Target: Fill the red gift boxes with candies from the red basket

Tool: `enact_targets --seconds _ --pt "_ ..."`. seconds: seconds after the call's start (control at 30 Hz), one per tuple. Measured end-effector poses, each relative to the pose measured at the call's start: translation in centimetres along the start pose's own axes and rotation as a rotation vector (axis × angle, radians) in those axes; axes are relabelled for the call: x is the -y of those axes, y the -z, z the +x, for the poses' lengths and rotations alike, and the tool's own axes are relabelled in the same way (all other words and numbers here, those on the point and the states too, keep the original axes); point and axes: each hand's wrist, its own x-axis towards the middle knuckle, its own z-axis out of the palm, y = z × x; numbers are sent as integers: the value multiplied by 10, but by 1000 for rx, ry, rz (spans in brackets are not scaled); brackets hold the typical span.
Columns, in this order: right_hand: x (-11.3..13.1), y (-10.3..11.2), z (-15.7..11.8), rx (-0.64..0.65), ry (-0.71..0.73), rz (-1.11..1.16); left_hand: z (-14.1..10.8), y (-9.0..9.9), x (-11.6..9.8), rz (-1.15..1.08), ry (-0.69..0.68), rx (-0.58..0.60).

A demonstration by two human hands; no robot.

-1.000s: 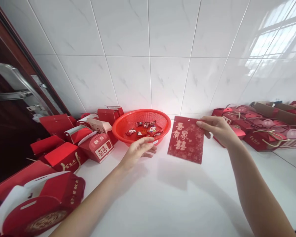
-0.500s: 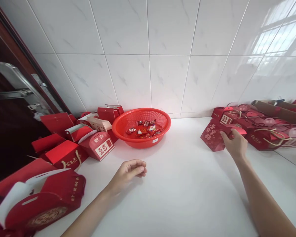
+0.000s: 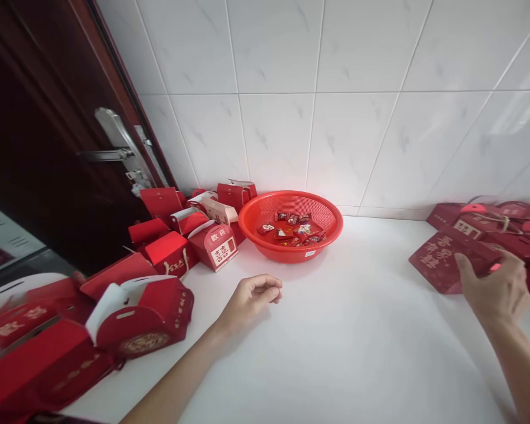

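Note:
My right hand [image 3: 497,288] is at the far right, its thumb against the lettered side of a red paper gift box [image 3: 439,259]. Its fingers reach over the top of that box, and their tips are partly hidden. Tilted in view, the box touches or overlaps the row of boxes behind it. My left hand [image 3: 256,294] hovers low over the white tabletop [image 3: 318,353], fingers curled in against the thumb, with nothing visible in them. Just beyond it stands a red plastic basket [image 3: 291,254] holding several small wrapped candies [image 3: 294,229].
Many red gift boxes [image 3: 218,247] crowd the left side, several with open tops, including a large one [image 3: 145,318] near the front. More red boxes [image 3: 490,218] stand at the right by the tiled wall [image 3: 357,135]. A dark door with a metal handle [image 3: 119,141] is at left.
The view has turned left, so everything sits further right. My right hand has shifted from the box's top edge to a wider hold, and the box is closer to the row. My left hand stays curled.

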Motion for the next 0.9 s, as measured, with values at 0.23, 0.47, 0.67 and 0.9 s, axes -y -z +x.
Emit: enact_targets --seconds 0.23,0.47,0.67,0.9 --pt "32 18 -25 -126 169 172 -12 19 -15 446 -349 -240" --pt "88 -5 -70 -61 773 374 -68 68 -34 817 -525 -756" --pt "115 -10 -112 200 932 585 -115 114 -19 1233 -200 -811" --pt "117 -10 -126 293 889 643 -105 119 -8 1177 -169 -681"
